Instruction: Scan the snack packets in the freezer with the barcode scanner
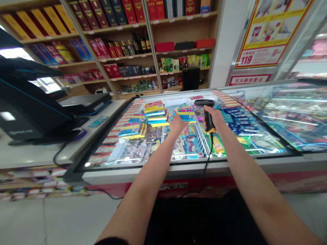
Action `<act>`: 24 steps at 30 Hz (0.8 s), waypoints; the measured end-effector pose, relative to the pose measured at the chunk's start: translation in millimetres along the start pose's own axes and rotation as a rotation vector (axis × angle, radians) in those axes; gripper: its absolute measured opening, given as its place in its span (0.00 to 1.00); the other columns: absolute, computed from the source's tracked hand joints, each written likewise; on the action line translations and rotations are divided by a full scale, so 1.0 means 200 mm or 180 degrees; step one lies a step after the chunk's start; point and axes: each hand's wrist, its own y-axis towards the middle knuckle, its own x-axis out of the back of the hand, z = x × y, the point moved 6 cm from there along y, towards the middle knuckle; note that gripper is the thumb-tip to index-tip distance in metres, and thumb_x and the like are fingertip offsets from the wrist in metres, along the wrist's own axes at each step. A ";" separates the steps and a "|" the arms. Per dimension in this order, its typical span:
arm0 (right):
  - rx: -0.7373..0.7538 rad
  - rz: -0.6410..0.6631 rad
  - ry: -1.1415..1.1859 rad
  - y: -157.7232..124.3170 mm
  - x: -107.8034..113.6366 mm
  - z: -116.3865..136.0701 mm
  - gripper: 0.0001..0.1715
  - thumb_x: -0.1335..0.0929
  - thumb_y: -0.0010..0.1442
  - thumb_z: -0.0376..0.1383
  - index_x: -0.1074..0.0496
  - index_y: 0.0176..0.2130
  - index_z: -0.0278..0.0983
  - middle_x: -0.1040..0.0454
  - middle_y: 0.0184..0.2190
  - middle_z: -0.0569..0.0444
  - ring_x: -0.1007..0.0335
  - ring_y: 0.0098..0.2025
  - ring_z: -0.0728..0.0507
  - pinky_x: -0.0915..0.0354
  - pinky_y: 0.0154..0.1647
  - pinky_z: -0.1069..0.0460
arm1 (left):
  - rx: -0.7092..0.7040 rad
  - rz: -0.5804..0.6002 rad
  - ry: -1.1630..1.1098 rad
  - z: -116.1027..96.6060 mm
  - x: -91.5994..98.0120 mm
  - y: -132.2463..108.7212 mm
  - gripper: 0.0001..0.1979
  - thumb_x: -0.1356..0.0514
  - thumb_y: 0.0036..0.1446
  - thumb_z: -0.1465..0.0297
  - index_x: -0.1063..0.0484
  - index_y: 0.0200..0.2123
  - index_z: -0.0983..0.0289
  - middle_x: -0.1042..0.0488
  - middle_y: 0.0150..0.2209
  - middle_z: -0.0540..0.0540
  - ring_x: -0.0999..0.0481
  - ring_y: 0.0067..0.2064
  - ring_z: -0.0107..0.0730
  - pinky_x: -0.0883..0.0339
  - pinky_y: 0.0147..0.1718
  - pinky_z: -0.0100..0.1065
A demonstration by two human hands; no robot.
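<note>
In the head view, my right hand [216,119] is wrapped around a black barcode scanner [208,119] with a yellow base; its head points left, and a cable hangs from the handle. My left hand [178,125] grips the near left edge of a yellow-and-blue packet [187,115] above the freezer's glass top; part of its fingers is hidden. Left of that hand, similar packets lie in a taller stack [154,112] and a lower stack [133,130] on the glass. The scanner is just right of the held packet, apart from it.
Below the glass of the chest freezer [150,173], wire baskets [201,139] hold many wrapped goods. A counter [63,149] with a black checkout machine [28,109] and a scale [87,102] stands at left. The scanner cable [204,173] droops over the freezer's front. Stocked shelves [127,58] line the back.
</note>
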 end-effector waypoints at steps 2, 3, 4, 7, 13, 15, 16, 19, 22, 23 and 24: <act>-0.0017 -0.0004 0.0005 0.00 0.00 0.00 0.17 0.29 0.56 0.47 0.32 0.30 0.37 0.31 0.15 0.57 0.38 0.11 0.48 0.40 0.09 0.55 | 0.0115 0.0097 0.0084 -0.01 0.01 0.01 0.39 0.40 0.55 0.51 0.42 0.64 0.67 0.34 0.62 0.71 0.29 0.59 0.56 0.35 0.54 0.44; -0.0020 -0.0004 0.0001 0.00 0.00 -0.01 0.17 0.29 0.56 0.47 0.32 0.30 0.37 0.31 0.14 0.57 0.38 0.11 0.48 0.40 0.09 0.55 | 0.0181 0.0112 0.0058 -0.01 0.01 0.02 0.39 0.42 0.56 0.49 0.39 0.62 0.68 0.32 0.60 0.71 0.29 0.59 0.56 0.34 0.53 0.45; -0.0021 -0.0006 -0.0005 0.01 0.00 -0.01 0.17 0.29 0.56 0.47 0.32 0.30 0.37 0.32 0.14 0.57 0.38 0.11 0.48 0.40 0.09 0.55 | 0.0252 0.0096 0.0023 -0.01 0.02 0.02 0.38 0.45 0.57 0.47 0.37 0.61 0.69 0.31 0.59 0.71 0.28 0.58 0.57 0.34 0.53 0.45; 0.0000 -0.0011 -0.0030 0.01 0.00 -0.01 0.17 0.29 0.56 0.47 0.32 0.30 0.37 0.31 0.14 0.57 0.38 0.12 0.48 0.40 0.09 0.54 | 0.0335 -0.0018 0.0040 -0.01 0.02 0.05 0.40 0.50 0.57 0.42 0.32 0.57 0.70 0.29 0.57 0.72 0.28 0.57 0.58 0.34 0.52 0.46; -0.0006 -0.0022 -0.0042 0.01 0.00 -0.01 0.16 0.30 0.57 0.46 0.32 0.30 0.37 0.31 0.14 0.57 0.38 0.12 0.48 0.40 0.09 0.54 | 0.0319 0.0040 0.0128 0.02 0.00 0.11 0.32 0.44 0.57 0.47 0.28 0.52 0.69 0.25 0.52 0.72 0.25 0.55 0.53 0.33 0.49 0.41; -0.0009 -0.0009 -0.0054 0.01 0.00 -0.01 0.16 0.30 0.57 0.46 0.32 0.30 0.37 0.31 0.14 0.57 0.38 0.12 0.48 0.40 0.09 0.54 | 0.0264 0.0063 0.0085 0.03 0.00 0.13 0.29 0.44 0.59 0.50 0.27 0.50 0.69 0.24 0.51 0.72 0.25 0.55 0.52 0.33 0.49 0.40; -0.0016 -0.0001 -0.0058 0.01 0.00 -0.01 0.16 0.29 0.57 0.46 0.32 0.30 0.37 0.31 0.14 0.57 0.37 0.12 0.48 0.40 0.09 0.54 | 0.0236 0.0054 0.0077 0.04 0.01 0.13 0.27 0.44 0.60 0.51 0.26 0.49 0.69 0.24 0.51 0.72 0.25 0.55 0.51 0.33 0.49 0.39; -0.0027 0.0025 -0.0061 0.02 0.00 -0.02 0.17 0.29 0.57 0.47 0.32 0.31 0.37 0.31 0.15 0.57 0.37 0.12 0.48 0.40 0.10 0.54 | 0.0196 0.0031 0.0102 0.05 0.04 0.15 0.23 0.44 0.61 0.57 0.25 0.48 0.70 0.23 0.50 0.72 0.25 0.55 0.51 0.33 0.50 0.39; -0.0024 0.0048 -0.0081 0.02 -0.01 -0.02 0.18 0.29 0.57 0.48 0.33 0.31 0.37 0.31 0.15 0.57 0.37 0.12 0.48 0.39 0.10 0.55 | 0.0219 0.0073 0.0058 0.07 0.05 0.17 0.19 0.45 0.62 0.61 0.23 0.45 0.70 0.21 0.46 0.71 0.23 0.54 0.50 0.32 0.49 0.39; -0.0026 0.0047 -0.0092 0.02 -0.01 -0.02 0.18 0.29 0.57 0.48 0.33 0.31 0.37 0.31 0.15 0.56 0.37 0.12 0.48 0.39 0.10 0.55 | 0.0241 0.0125 -0.0036 0.08 0.05 0.18 0.18 0.46 0.62 0.63 0.23 0.44 0.69 0.20 0.42 0.70 0.22 0.51 0.50 0.31 0.48 0.38; -0.0026 0.0040 -0.0098 0.02 -0.01 -0.02 0.18 0.29 0.57 0.48 0.33 0.31 0.37 0.31 0.15 0.56 0.37 0.12 0.48 0.39 0.10 0.55 | 0.0277 0.0199 -0.0197 0.09 0.05 0.19 0.18 0.46 0.62 0.64 0.22 0.42 0.69 0.20 0.39 0.69 0.20 0.48 0.50 0.29 0.46 0.38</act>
